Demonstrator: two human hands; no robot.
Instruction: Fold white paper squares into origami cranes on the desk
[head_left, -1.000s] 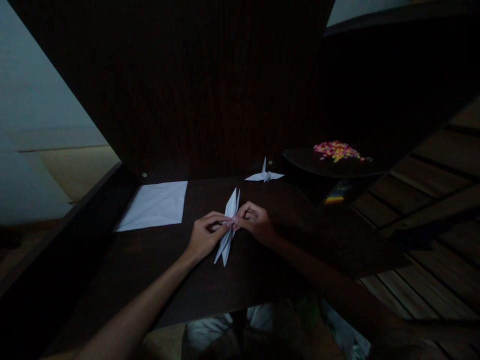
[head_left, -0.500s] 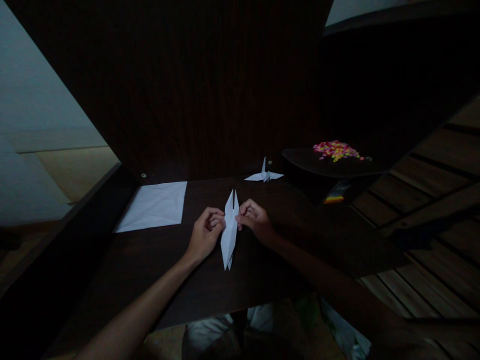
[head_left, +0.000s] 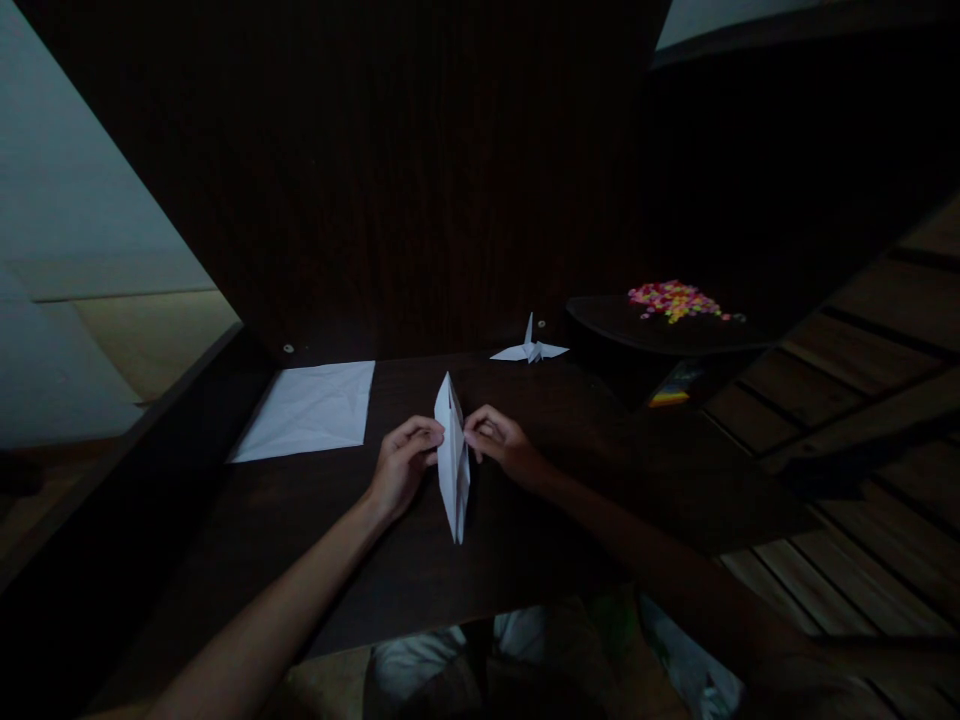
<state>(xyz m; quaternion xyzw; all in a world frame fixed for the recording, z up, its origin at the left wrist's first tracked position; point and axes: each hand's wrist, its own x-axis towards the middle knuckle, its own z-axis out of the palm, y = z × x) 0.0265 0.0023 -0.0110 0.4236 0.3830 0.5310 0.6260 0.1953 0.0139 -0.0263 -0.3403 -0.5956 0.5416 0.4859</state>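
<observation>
A long, narrow piece of folded white paper point(head_left: 453, 470), pointed at both ends, stands between my two hands above the dark table point(head_left: 390, 590). Pinching its left edge are the thumb and fingers of my left hand point(head_left: 403, 460). On the opposite edge, the fingertips of my right hand point(head_left: 504, 445) pinch the paper near its middle. Layers show apart along its right side. Beyond the hands, a finished white paper crane point(head_left: 531, 350) rests near the back panel with its wings spread.
To the left lies a creased white paper sheet point(head_left: 311, 410). A pile of small pink, yellow and red pieces point(head_left: 679, 300) sits on a curved dark shelf point(head_left: 607, 320) at right. A rainbow-striped item point(head_left: 670, 397) is under that shelf. Dark side boards and a back panel border the table.
The folded paper has turned and shifted slightly left, so its top now shows one point instead of two separated ones. Both hands have moved a little with it, still pinching its sides.
</observation>
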